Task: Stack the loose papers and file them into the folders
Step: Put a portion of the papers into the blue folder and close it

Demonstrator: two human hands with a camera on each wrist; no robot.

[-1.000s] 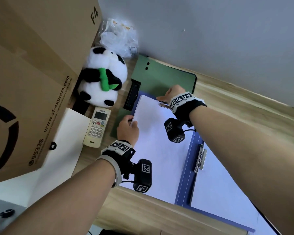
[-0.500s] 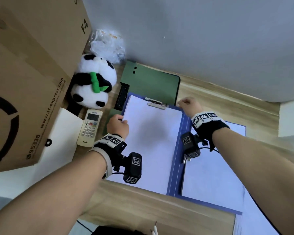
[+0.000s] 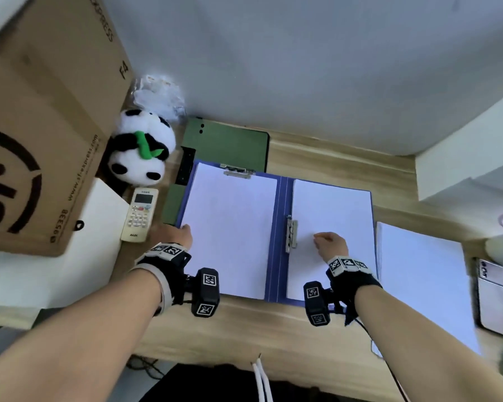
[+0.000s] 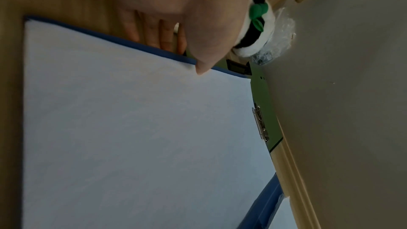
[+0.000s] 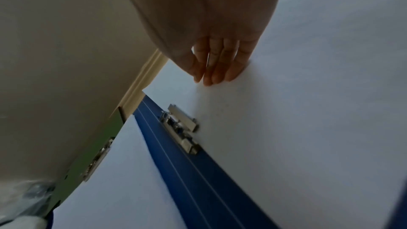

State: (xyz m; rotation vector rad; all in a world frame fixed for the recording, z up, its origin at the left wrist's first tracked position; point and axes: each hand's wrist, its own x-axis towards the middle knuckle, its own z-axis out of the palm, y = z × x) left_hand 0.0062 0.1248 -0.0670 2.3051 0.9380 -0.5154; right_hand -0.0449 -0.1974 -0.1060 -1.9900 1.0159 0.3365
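Observation:
A blue folder (image 3: 280,242) lies open on the wooden desk. White paper (image 3: 230,227) covers its left half under a top clip (image 3: 238,171). More white paper (image 3: 331,210) covers the right half beside a side clip (image 3: 291,237). My left hand (image 3: 177,236) holds the folder's left edge (image 4: 132,43), thumb on the paper and fingers (image 4: 154,36) past the edge. My right hand (image 3: 330,245) rests its fingertips (image 5: 211,76) on the right sheet (image 5: 308,128), near the side clip (image 5: 180,128). A green folder (image 3: 230,143) lies behind. A loose paper stack (image 3: 418,285) sits right of the blue folder.
A large cardboard box (image 3: 41,126) stands at the left, with a panda plush (image 3: 141,149), a remote (image 3: 140,214) and a plastic bag (image 3: 160,97) beside it. The wall runs close behind. A white device (image 3: 494,303) lies at the far right. White cords (image 3: 259,378) hang at the desk's front.
My right hand left the top clip, moved right and came down onto the right-hand sheet. My left hand slid nearer along the folder's left edge.

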